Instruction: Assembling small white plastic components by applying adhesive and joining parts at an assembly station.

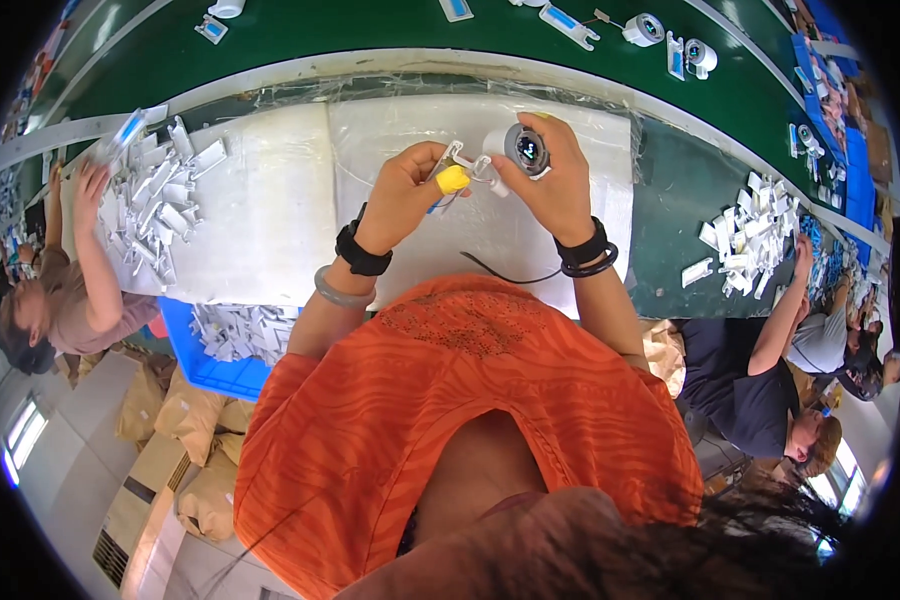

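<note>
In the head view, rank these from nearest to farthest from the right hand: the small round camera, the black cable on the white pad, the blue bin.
From the right hand:
1. Small round camera, in its grip.
2. Black cable, just below the wrist.
3. Blue bin, far lower left.

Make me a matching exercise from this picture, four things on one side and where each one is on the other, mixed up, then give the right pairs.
Things:
1. small round camera
2. white bracket
3. blue bin
4. black cable

Places:
A. lying on the white table cover, near the person's body
B. in the right hand
C. below the table edge, on the person's left, holding white parts
D. in the left hand, beside a yellow fingertip cover

Pairs: 1-B, 2-D, 3-C, 4-A
</note>
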Demonstrator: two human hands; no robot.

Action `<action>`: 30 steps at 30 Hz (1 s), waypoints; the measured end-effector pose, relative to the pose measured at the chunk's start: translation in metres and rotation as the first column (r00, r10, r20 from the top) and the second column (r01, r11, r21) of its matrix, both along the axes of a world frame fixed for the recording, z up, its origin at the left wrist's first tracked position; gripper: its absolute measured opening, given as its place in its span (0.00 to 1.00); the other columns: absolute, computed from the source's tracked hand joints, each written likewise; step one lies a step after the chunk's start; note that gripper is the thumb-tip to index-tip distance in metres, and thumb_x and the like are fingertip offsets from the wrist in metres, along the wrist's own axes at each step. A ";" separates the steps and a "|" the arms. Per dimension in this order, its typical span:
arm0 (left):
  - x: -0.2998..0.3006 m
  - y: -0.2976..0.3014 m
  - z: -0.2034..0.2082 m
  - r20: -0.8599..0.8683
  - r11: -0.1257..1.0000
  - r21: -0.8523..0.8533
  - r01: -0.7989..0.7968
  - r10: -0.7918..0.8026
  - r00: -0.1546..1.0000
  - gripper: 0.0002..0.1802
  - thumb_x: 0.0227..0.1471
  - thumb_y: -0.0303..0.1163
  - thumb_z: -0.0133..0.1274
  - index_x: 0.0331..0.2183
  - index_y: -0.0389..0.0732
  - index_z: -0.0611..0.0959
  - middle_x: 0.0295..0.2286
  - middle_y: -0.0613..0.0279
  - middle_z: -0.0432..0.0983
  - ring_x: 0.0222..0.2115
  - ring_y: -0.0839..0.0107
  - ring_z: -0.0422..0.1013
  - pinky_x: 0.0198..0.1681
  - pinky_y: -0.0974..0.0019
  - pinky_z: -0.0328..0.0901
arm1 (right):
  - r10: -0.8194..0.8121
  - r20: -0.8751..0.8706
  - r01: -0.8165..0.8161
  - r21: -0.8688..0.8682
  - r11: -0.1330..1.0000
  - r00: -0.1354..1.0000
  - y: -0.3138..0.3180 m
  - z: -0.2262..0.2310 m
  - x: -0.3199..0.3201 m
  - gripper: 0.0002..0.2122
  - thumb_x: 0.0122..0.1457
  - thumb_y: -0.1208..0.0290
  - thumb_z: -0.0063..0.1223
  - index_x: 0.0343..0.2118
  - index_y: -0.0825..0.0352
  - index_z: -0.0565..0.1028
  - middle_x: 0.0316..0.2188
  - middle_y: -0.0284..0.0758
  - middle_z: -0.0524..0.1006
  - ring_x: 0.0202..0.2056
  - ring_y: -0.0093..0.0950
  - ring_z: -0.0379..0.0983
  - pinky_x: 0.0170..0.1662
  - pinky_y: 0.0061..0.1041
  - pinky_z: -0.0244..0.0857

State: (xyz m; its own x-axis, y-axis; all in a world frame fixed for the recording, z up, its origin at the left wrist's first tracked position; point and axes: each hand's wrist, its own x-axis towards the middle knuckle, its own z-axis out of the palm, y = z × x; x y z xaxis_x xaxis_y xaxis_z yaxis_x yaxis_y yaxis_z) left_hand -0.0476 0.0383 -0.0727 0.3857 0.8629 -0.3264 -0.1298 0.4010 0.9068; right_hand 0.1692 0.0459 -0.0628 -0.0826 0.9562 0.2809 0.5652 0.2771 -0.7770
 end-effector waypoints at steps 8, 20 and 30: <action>-0.004 0.007 -0.001 0.006 0.996 -0.084 -0.040 0.040 0.999 0.12 0.56 0.29 0.56 0.41 0.35 0.78 0.31 0.63 0.79 0.32 0.76 0.77 0.32 0.76 0.67 | 0.004 0.001 -0.004 -0.037 0.999 1.000 0.008 -0.006 -0.003 0.23 0.46 0.66 0.68 0.45 0.67 0.73 0.41 0.42 0.74 0.41 0.40 0.74 0.43 0.31 0.70; -0.050 0.107 -0.047 -0.031 0.954 0.048 -0.295 0.297 0.954 0.11 0.59 0.31 0.50 0.41 0.35 0.77 0.33 0.59 0.80 0.29 0.72 0.77 0.32 0.72 0.72 | 0.159 -0.051 -0.162 -0.066 0.985 0.986 0.115 -0.042 -0.012 0.20 0.56 0.61 0.59 0.47 0.69 0.72 0.41 0.44 0.74 0.39 0.40 0.74 0.41 0.32 0.69; -0.120 0.217 -0.094 -0.441 0.454 0.890 -0.027 0.875 0.201 0.32 0.42 0.29 0.62 0.50 0.34 0.71 0.49 0.45 0.69 0.50 0.53 0.65 0.54 0.53 0.58 | -0.019 0.547 -0.168 0.290 0.942 0.837 0.279 -0.102 -0.025 0.15 0.56 0.70 0.55 0.47 0.63 0.72 0.39 0.42 0.77 0.42 0.42 0.73 0.50 0.39 0.66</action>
